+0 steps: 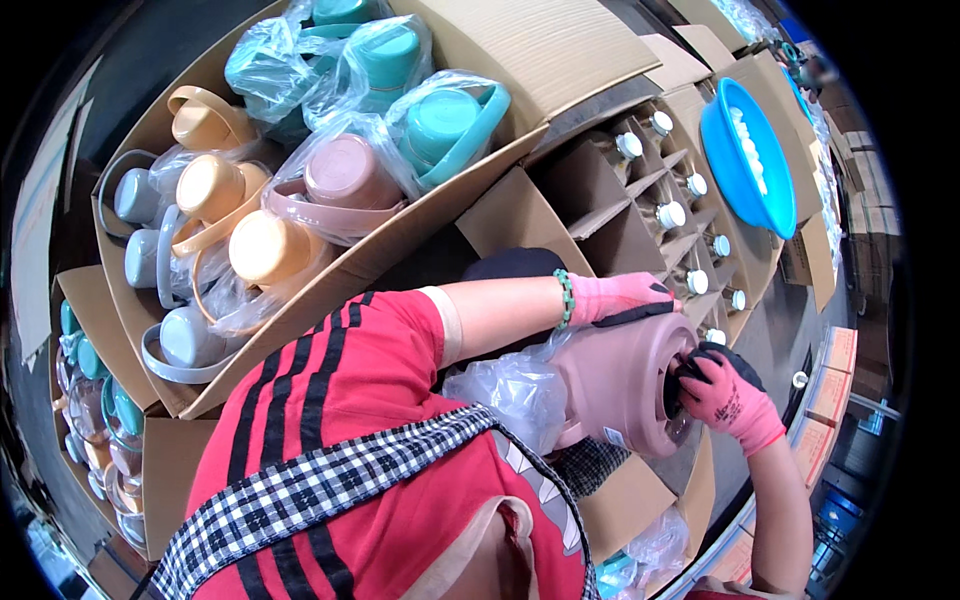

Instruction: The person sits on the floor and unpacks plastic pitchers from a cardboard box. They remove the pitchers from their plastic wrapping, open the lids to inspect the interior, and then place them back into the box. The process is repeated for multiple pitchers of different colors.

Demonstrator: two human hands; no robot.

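A mauve plastic jug [612, 375] lies tipped on its side in front of me, its round open end facing right. Over its upper side rests my left hand [622, 298], in a pink glove with dark fingertips, gripping it. My right hand [728, 398], gloved in pink and black, has its bent fingers at the dark opening; their tips are hidden inside the rim. Whether they hold a small part there cannot be seen. A crumpled clear plastic bag [515, 395] covers the jug's left end.
At upper left stands a large carton [375, 255] of orange, mauve, teal and grey jugs, some bagged. Beyond my hands, a divided carton [615, 235] holds upright pieces with white round tops [671, 215]. A blue basin [715, 140] with white pieces sits at upper right.
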